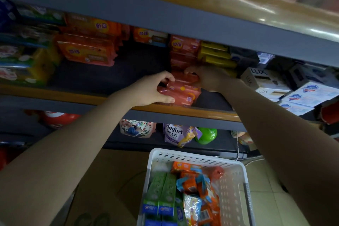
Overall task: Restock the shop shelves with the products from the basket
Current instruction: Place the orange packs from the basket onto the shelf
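An orange-red soap pack [184, 93] lies at the front of the middle shelf [183, 113]. My left hand [154, 91] grips its left end. My right hand [207, 77] holds its far right end, fingers curled over the top. Behind it stands a stack of similar orange packs [183, 49]. Below, on the floor, a white perforated basket [233, 180] holds several orange packs [194, 183], green boxes [161, 192] and other wrapped goods.
More orange packs [88, 51] and green-yellow packs [22, 57] fill the shelf's left. Yellow packs [216, 55] and white soap boxes [266, 80] sit to the right. Refill pouches [176, 134] stand on the lower shelf. A cardboard box [102, 198] is beside the basket.
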Demonstrator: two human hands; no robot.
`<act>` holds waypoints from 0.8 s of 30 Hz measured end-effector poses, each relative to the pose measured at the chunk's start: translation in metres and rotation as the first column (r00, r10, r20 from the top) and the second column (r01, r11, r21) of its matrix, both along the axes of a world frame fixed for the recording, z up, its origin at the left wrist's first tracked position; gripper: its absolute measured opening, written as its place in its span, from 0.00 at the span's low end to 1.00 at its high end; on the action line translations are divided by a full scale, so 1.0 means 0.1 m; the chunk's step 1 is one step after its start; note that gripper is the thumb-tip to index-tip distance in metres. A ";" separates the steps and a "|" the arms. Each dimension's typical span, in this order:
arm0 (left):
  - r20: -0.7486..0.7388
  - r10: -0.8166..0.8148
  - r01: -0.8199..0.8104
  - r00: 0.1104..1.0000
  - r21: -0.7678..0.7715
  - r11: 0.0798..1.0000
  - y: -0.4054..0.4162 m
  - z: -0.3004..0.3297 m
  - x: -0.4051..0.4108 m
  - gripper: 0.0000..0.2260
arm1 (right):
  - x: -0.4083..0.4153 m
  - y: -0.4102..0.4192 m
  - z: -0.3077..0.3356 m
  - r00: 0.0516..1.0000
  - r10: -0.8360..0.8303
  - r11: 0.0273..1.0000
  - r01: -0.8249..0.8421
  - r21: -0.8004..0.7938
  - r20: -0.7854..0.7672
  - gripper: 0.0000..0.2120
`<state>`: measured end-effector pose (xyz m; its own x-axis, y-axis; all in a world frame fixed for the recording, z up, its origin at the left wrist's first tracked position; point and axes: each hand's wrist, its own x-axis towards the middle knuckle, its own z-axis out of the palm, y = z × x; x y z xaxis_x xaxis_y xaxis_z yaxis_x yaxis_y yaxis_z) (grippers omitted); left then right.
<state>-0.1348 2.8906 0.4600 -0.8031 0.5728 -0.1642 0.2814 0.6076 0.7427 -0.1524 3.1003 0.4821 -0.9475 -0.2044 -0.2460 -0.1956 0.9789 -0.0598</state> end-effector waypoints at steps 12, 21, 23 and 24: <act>-0.091 0.090 -0.094 0.992 -0.034 0.995 -0.16 -0.05 -0.04 0.30 | -0.19 -0.09 -0.05 0.980 -0.120 0.992 0.122 0.005 -0.160 0.16; -0.199 0.060 -0.089 0.978 -0.139 0.986 -0.14 0.02 -0.05 0.31 | -0.12 -0.01 -0.08 0.964 0.201 0.925 -0.129 0.357 -0.174 0.19; -0.235 0.042 -0.084 0.971 -0.170 0.982 -0.13 0.03 -0.04 0.31 | -0.15 0.01 -0.04 0.969 0.230 0.903 -0.176 0.392 -0.094 0.28; -0.248 0.037 -0.083 0.968 -0.180 0.980 -0.13 0.04 -0.03 0.31 | -0.15 0.01 -0.02 0.969 0.239 0.886 -0.195 0.422 -0.054 0.34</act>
